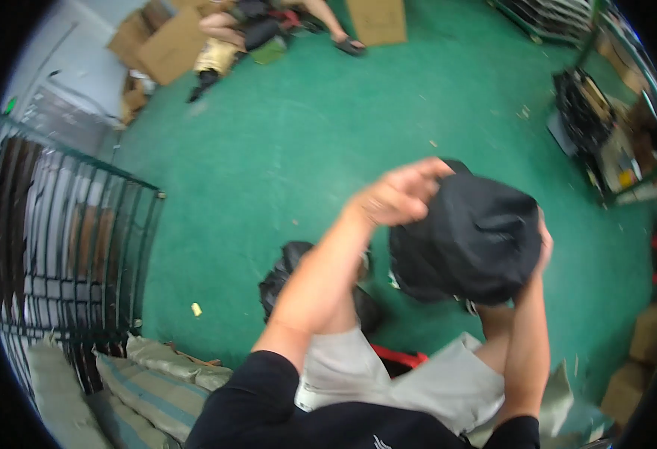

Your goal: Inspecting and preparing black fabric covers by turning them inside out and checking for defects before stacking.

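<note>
A black fabric cap (471, 239) is held up in front of me, its rounded crown facing up and a short piece of brim showing at its upper left. My left hand (403, 191) has its fingertips on the edge of that brim, with the thumb bent near the cap's side; motion blurs the fingers slightly. On the other side, my right hand (544, 243) grips the cap's right edge, most of its fingers hidden behind the fabric.
Below my left forearm sits a black plastic bag (283, 273). A green metal rack (81, 239) stands left, above stuffed woven sacks (156, 389). Cardboard boxes (167, 45) and another person's leg (321, 15) are at the far side. A loaded cart (613, 142) stands right.
</note>
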### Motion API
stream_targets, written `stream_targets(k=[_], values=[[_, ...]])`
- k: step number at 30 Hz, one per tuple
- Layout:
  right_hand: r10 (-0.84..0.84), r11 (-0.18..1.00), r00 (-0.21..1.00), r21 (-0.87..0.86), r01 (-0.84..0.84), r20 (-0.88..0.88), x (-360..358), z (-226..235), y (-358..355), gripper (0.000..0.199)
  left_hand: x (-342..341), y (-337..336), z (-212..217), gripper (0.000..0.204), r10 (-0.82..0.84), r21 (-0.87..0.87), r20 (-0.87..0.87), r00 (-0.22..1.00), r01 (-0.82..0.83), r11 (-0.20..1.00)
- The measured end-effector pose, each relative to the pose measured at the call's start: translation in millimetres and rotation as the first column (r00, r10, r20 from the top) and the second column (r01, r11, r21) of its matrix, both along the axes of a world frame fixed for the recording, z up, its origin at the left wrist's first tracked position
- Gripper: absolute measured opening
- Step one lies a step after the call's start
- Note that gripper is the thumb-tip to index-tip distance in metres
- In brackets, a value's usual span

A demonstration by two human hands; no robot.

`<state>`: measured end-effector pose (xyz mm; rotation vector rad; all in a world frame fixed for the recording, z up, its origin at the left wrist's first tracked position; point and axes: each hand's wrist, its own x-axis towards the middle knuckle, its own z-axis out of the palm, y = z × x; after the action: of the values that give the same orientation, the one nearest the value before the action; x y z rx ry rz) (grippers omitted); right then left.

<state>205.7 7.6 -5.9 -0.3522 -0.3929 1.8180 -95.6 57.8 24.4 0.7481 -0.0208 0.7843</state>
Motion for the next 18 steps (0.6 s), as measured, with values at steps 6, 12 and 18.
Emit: stream_targets(k=[6,12,18], values=[[0.114,0.971,0.987,0.224,-0.087,-0.110,11,5,9,0.053,22,-14,7,0.083,-0.197,0.083,-0.378,0.905,0.245,0.966],[0.340,0.930,0.937,0.119,-0.348,0.078,-3,17,-15,0.093,17,-16,7,0.076,0.107,-0.173,0.165,0.980,-0.078,0.982],[0.250,0.942,0.968,0.225,-0.250,0.026,-15,30,-21,0.109,11,-14,17,0.065,0.312,-0.283,0.183,0.932,-0.255,0.925]])
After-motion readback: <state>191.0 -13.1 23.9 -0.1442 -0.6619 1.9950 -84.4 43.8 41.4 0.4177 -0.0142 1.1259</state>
